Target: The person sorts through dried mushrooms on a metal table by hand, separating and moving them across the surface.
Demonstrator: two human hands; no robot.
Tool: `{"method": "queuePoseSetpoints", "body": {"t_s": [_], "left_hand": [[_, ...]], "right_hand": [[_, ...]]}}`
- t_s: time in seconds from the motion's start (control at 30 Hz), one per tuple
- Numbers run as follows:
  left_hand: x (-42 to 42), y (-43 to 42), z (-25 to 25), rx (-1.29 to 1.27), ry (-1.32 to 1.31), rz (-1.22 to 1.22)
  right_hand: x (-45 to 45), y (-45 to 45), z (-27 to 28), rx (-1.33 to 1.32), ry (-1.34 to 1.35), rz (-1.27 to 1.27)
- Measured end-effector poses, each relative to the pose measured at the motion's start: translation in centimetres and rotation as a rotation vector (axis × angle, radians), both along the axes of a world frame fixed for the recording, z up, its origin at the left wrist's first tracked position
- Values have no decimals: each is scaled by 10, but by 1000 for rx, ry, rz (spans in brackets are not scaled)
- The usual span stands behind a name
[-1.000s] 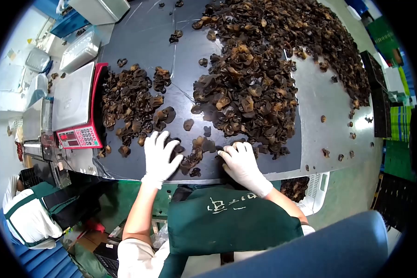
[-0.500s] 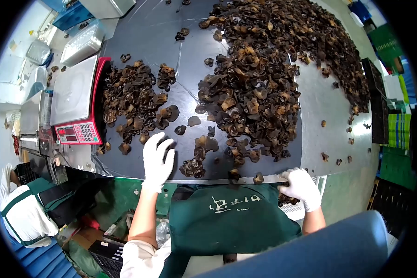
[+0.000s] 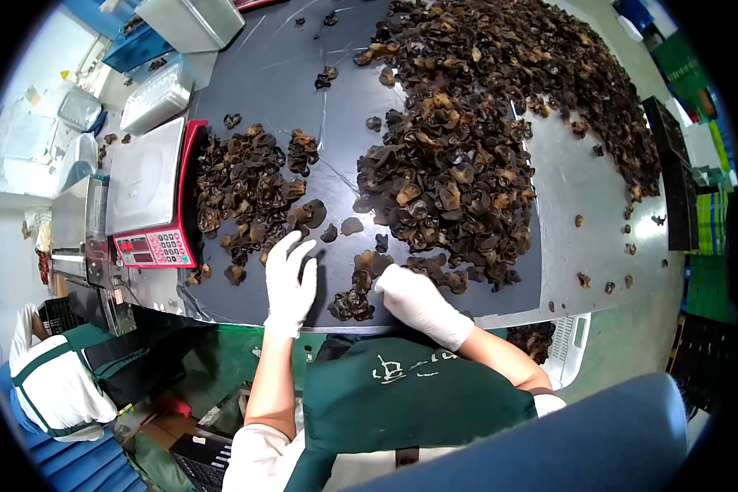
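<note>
1. Left hand (image 3: 290, 283), white-gloved: I see the fingers extended and parted, released, near a smaller heap of dark-brown, ruffled fungus pieces (image 3: 250, 184).
2. Right hand (image 3: 420, 303), white-gloved: fingers curled beside a small clump of glossy brown fungus (image 3: 353, 305); I cannot tell whether they grasp a piece.
3. Clump: lies between my hands on the flat dark-grey sheet (image 3: 283, 78).

Right hand (image 3: 419, 303) beside dark fungus pieces (image 3: 353, 305) — grip unclear — left hand (image 3: 290, 287) nearby.

Pale lettering (image 3: 392, 371) on the green apron (image 3: 418, 402) and the display (image 3: 134, 251) on the red scale (image 3: 149, 189) cannot be read.
</note>
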State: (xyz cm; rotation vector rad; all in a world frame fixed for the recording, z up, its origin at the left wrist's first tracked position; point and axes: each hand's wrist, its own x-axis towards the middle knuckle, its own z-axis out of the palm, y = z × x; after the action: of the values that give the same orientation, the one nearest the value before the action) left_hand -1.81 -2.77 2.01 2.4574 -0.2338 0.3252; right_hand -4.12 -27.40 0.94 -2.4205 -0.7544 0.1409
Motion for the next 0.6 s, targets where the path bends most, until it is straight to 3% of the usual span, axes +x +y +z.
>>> {"method": "queuePoseSetpoints", "body": {"t_s": [0.07, 0.2, 0.27, 0.3, 0.37, 0.43, 0.5, 0.57, 0.6], "left_hand": [[-10, 15, -9, -23, 33, 55], [-18, 21, -11, -38, 57, 100], [-17, 17, -8, -38, 38, 100], [-17, 16, -6, -57, 38, 85], [-20, 7, 6, -41, 23, 3], [-31, -4, 16, 151, 69, -265], [-45, -20, 9, 227, 103, -512], [-52, -32, -16, 327, 94, -634], [-46, -39, -20, 349, 135, -642]], "right_hand": [[12, 2, 9, 289, -42, -186], [20, 9, -9, 119, 25, -156], [24, 8, -8, 166, 44, -126], [24, 3, -8, 353, -3, -161], [22, -21, 26, 442, 53, -216], [10, -62, 67, 299, 290, -332], [-7, -111, 85, 147, 486, -292], [-35, -151, 85, -257, 456, -193], [-42, -156, 87, -258, 457, -199]]}}
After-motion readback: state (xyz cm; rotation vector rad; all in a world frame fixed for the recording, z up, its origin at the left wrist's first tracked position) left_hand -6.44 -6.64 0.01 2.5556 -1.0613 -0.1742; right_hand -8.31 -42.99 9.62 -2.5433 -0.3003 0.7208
